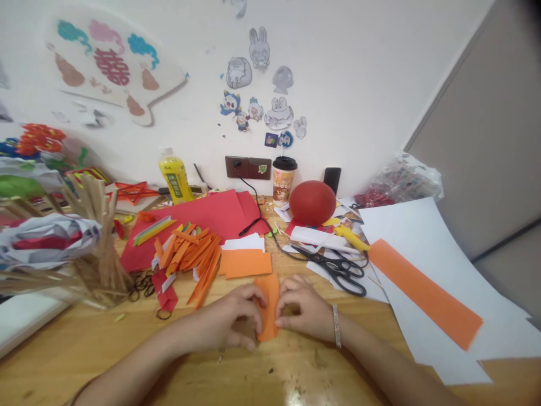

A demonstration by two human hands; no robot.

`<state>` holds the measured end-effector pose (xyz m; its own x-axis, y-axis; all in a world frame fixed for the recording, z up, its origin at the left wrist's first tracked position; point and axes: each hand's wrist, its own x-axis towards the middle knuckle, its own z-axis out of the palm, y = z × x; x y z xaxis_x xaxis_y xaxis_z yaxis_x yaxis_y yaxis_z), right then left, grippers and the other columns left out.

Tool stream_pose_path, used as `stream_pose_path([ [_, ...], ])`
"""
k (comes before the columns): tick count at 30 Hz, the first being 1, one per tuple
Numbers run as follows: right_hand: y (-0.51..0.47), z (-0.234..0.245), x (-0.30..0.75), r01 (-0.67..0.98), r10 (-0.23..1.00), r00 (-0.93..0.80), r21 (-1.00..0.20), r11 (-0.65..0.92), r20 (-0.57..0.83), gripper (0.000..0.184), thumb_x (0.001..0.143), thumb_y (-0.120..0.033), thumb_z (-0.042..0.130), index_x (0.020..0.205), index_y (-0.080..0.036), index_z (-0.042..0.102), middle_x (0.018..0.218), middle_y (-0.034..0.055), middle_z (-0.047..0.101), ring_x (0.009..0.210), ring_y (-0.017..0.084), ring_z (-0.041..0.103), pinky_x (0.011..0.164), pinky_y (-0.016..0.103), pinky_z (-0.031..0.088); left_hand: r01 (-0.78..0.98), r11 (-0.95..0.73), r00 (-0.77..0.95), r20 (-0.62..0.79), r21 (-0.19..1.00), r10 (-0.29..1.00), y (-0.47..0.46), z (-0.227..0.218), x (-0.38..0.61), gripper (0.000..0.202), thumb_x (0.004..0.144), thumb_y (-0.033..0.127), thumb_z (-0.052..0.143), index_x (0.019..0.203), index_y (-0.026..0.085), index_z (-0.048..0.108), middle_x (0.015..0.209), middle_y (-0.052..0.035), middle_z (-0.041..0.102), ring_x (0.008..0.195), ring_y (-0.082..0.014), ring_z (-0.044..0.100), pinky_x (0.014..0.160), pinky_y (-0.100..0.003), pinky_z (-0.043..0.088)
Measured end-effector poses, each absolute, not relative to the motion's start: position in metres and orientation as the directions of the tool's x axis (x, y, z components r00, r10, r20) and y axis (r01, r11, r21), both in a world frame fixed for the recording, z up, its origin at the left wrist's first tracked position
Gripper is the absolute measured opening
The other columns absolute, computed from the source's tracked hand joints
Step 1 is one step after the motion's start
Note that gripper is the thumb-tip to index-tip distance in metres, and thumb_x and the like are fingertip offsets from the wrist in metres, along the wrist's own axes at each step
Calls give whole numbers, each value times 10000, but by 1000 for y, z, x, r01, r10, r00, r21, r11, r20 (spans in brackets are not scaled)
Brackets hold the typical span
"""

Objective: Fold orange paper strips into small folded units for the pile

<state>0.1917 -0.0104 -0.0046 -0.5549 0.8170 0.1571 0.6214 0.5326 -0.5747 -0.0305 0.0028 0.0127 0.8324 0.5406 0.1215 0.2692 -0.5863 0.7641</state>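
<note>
A small piece of orange paper (267, 310) with a crease along it lies on the wooden table between my two hands. My left hand (236, 317) is curled at its left side, fingertips pressing on the paper and the thumb low by the bottom corner. At the right edge my right hand (302, 309) pinches the paper with thumb and bent fingers; a bracelet (337, 325) circles that wrist. Just beyond them are flat orange paper pieces (248, 265) with white paper (244, 242) behind. Folded orange paper strips (190, 248) are heaped to the left.
Black-handled scissors (340, 269) lie right of centre near a red balloon (313, 203) and a lidded cup (284, 179). White sheets (426, 248) carry a long orange strip (425, 293). At left stand a yellow bottle (175, 177) and bundled wooden sticks (99, 242). A black cable (266, 223) crosses the table.
</note>
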Motion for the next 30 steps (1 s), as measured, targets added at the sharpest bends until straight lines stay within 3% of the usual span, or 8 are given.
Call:
stream_pose_path([
  [2, -11, -5, 191, 613, 812, -547, -562, 556, 206, 139, 681, -322, 754, 693, -210, 673, 788, -14, 522, 829, 159, 469, 762, 300, 340, 257, -581, 827, 135, 772, 546, 4, 10, -30, 18, 763, 188, 666, 755, 186, 651, 1013, -48, 520, 995, -164, 527, 873, -250, 426],
  [4, -11, -7, 190, 579, 784, -562, -553, 600, 263, 135, 698, -316, 738, 692, -204, 663, 795, -6, 535, 827, 163, 469, 755, 301, 342, 259, -573, 822, 134, 777, 554, 5, 8, -29, 95, 815, 206, 602, 736, 181, 650, 971, -50, 534, 942, -155, 546, 839, -241, 440],
  [7, -11, -9, 189, 525, 754, -586, -570, 632, 295, 124, 695, -272, 736, 686, -193, 641, 811, -1, 558, 823, 161, 480, 771, 304, 350, 287, -578, 830, 103, 764, 548, 5, 8, -29, 53, 776, 243, 656, 759, 193, 659, 973, -44, 538, 932, -161, 545, 829, -236, 442],
  [11, -12, -11, 189, 522, 761, -590, -592, 614, 269, 111, 694, -234, 729, 685, -195, 625, 809, -6, 565, 826, 162, 481, 780, 304, 353, 327, -599, 836, 71, 731, 544, 3, 12, -30, 139, 677, 211, 750, 785, 212, 663, 1002, -30, 529, 976, -176, 523, 864, -246, 419],
  [14, -12, -12, 189, 532, 766, -588, -589, 608, 260, 106, 698, -244, 723, 699, -203, 625, 823, -5, 560, 846, 168, 472, 786, 308, 351, 294, -604, 842, 98, 740, 530, 3, 12, -30, 16, 758, 196, 670, 749, 199, 657, 974, -36, 534, 945, -159, 534, 832, -227, 428],
  [17, -12, -12, 188, 545, 777, -573, -586, 599, 261, 117, 676, -222, 732, 696, -203, 618, 827, -10, 550, 843, 164, 469, 784, 305, 346, 276, -613, 834, 133, 740, 536, 2, 12, -27, 82, 817, 210, 599, 749, 195, 643, 950, -39, 539, 916, -147, 531, 816, -221, 427],
  [30, -13, -12, 185, 575, 789, -557, -564, 592, 260, 136, 688, -211, 726, 693, -189, 592, 806, -10, 548, 837, 165, 463, 771, 307, 334, 633, -607, 612, 170, 480, 772, -14, -3, -5, 126, 800, 119, 495, 734, 172, 588, 812, -39, 543, 812, -188, 481, 743, -310, 399],
])
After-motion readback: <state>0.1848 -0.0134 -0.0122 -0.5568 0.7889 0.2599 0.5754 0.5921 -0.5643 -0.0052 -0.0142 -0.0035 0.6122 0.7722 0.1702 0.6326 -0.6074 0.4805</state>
